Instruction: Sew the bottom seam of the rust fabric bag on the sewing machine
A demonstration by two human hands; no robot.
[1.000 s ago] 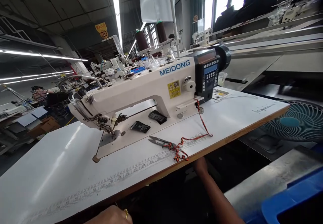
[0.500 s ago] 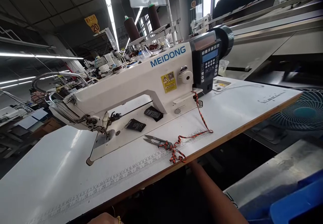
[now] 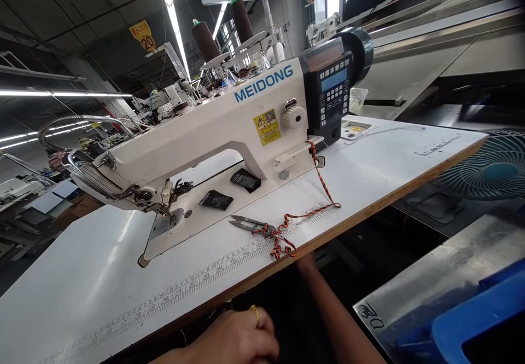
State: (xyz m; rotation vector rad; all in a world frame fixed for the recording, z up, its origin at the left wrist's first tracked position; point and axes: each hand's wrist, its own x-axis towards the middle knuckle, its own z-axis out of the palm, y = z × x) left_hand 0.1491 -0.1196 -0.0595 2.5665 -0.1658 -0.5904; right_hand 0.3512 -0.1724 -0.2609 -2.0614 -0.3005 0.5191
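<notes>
My left hand [image 3: 241,334], with a gold ring on one finger, is below the table's front edge. Its fingers are curled, and what they hold, if anything, is hidden. The right forearm reaches under the tabletop, where only part of my right hand [image 3: 307,264] shows and its fingers are out of sight. Above it on the table lie thread snips [image 3: 252,225], tied to an orange and black cord [image 3: 305,212]. The cord runs up to the white sewing machine [image 3: 205,123]. Two small stacks of black labels [image 3: 217,200] lie on the machine bed.
The white tabletop [image 3: 94,265] has a printed ruler along its front edge. A metal surface [image 3: 414,271] and a blue plastic bin [image 3: 484,304] stand at the lower right. Beyond the table's right end is a fan [image 3: 498,171]. Brown thread cones [image 3: 207,44] rise behind the machine.
My left hand has risen and moved right, further into view below the table edge. The right arm stays under the table. The view has shifted slightly; the snips and labels lie as before.
</notes>
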